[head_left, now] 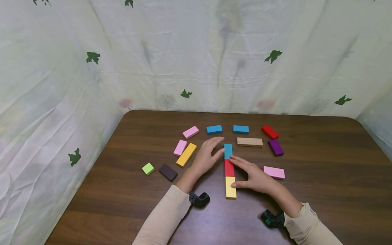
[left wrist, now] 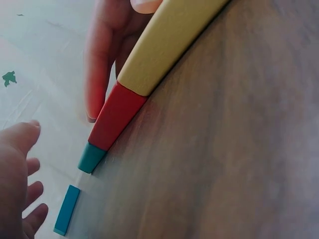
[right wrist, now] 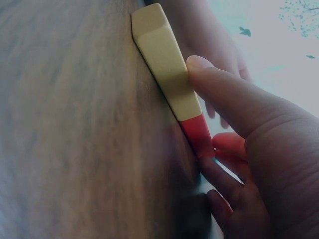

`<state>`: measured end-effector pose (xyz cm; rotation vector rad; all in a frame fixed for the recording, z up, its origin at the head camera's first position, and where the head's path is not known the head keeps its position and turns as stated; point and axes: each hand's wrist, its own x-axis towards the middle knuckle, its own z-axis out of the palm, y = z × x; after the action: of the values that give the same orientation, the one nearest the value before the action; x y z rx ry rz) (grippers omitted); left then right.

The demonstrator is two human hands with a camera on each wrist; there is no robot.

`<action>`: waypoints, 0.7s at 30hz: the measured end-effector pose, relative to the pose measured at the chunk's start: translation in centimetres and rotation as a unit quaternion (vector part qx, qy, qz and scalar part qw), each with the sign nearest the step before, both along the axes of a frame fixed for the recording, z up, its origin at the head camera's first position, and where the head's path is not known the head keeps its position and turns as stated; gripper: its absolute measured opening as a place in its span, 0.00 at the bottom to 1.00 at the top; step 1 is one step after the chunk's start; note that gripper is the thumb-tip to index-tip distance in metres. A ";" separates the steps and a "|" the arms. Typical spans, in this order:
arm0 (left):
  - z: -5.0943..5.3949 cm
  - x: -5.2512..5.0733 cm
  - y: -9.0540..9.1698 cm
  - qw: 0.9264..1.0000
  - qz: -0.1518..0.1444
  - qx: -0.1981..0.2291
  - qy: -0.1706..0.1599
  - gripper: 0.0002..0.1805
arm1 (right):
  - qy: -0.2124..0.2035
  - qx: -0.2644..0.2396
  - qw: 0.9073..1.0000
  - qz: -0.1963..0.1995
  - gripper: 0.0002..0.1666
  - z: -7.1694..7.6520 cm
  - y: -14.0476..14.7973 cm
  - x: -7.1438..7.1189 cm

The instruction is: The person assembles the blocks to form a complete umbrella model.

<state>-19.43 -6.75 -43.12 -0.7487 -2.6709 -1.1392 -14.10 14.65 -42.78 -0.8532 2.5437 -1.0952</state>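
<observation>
A blue block point(head_left: 228, 151), a red block point(head_left: 229, 168) and a yellow block point(head_left: 230, 188) lie end to end in a straight row on the table. My right hand point(head_left: 256, 177) rests along the row's right side. Its thumb touches the yellow block and its fingertips reach the red block, near the joint with the blue one. On the other side, my left hand point(head_left: 206, 156) hovers with loosely bent fingers around nothing. Its thumb tip is close to the blue block; whether they touch I cannot tell in the head view, but the left wrist view shows them apart.
Loose blocks surround the row on the brown table point(head_left: 101, 190). Behind are two blue blocks point(head_left: 241, 129) and a tan block point(head_left: 249, 142). Orange point(head_left: 186, 154), dark point(head_left: 168, 172) and green point(head_left: 148, 168) blocks lie left; red point(head_left: 270, 132), purple point(head_left: 276, 148) and pink point(head_left: 274, 172) ones right.
</observation>
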 end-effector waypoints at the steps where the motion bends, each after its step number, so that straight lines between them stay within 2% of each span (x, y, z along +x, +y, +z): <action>1: 0.1 0.1 0.0 1.000 0.002 0.006 0.003 0.25 | -0.002 0.001 1.000 0.000 0.50 0.0 0.0 0.0; 9: 0.4 1.1 -0.4 0.999 0.016 0.028 0.044 0.27 | -0.006 0.003 1.000 -0.002 0.50 0.1 0.0 0.1; 21: 0.6 2.6 -2.1 0.993 0.044 0.051 0.098 0.29 | -0.007 0.001 1.000 -0.005 0.49 0.1 0.0 0.1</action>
<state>-16.87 -8.89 -42.55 -0.6812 -2.4398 -1.1095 -14.03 14.63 -42.69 -0.8308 2.5401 -1.0968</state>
